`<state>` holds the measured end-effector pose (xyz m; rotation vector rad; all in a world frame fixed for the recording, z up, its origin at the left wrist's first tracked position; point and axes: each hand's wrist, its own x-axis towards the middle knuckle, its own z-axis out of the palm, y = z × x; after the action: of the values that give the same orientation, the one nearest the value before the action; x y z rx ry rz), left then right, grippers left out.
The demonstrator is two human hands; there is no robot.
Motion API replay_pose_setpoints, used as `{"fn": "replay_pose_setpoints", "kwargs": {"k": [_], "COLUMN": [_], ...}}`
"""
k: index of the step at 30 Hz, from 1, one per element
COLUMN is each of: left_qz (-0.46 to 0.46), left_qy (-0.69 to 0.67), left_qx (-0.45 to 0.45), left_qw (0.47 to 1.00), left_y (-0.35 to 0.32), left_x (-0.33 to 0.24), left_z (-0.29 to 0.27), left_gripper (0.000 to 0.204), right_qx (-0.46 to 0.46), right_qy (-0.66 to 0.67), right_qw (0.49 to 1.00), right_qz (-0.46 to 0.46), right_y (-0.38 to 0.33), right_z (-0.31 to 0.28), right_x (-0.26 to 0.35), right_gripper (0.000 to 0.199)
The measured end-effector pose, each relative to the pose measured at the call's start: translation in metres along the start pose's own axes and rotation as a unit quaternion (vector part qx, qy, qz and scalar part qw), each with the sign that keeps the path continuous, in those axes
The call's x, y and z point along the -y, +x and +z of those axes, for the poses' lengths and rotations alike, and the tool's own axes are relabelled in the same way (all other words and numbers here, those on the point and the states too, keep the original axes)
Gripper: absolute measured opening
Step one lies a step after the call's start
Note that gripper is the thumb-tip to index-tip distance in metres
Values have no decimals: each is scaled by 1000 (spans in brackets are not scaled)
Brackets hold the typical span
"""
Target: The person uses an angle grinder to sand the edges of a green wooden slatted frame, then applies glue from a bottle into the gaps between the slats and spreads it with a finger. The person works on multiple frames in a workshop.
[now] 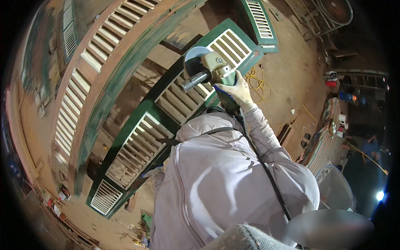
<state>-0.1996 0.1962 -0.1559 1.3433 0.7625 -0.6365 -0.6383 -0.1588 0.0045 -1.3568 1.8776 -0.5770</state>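
Observation:
My right hand, in a pale glove, is closed round the body of an angle grinder. Its round disc and black side handle point to the left, above a green shutter panel with pale slats. The grinder's dark cord runs down along my right arm. Beside the panel's near edge is my left hand, low and mostly hidden by my sleeve and body; its fingers cannot be made out. A dark strap crosses my pale jacket.
A second slatted panel, brown and green, lies to the left. Another green shutter is at the far side. A yellow cord lies coiled on the dirt floor. A striped cloth covers something at right, with a person beyond it.

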Motion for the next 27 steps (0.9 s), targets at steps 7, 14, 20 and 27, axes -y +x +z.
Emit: {"fn": "replay_pose_setpoints", "kwargs": {"k": [7, 14, 20, 27], "left_qz": [12, 52, 33, -257], "left_qy": [54, 157, 477, 310], "left_qx": [19, 55, 377, 434], "left_qw": [998, 985, 793, 806], "left_y": [7, -29, -135, -277], "left_x": [-11, -21, 12, -4], "left_z": [23, 97, 220, 289], "left_gripper": [66, 63, 61, 59], "right_qx": [51, 131, 230, 438], "right_qy": [-49, -42, -15, 123], "right_qw": [995, 974, 944, 876], "right_qz": [-66, -180, -237, -159], "right_y": [19, 27, 25, 71], "right_z": [25, 61, 85, 121], "right_x": [20, 32, 49, 33], "right_gripper": [104, 104, 102, 88]}}
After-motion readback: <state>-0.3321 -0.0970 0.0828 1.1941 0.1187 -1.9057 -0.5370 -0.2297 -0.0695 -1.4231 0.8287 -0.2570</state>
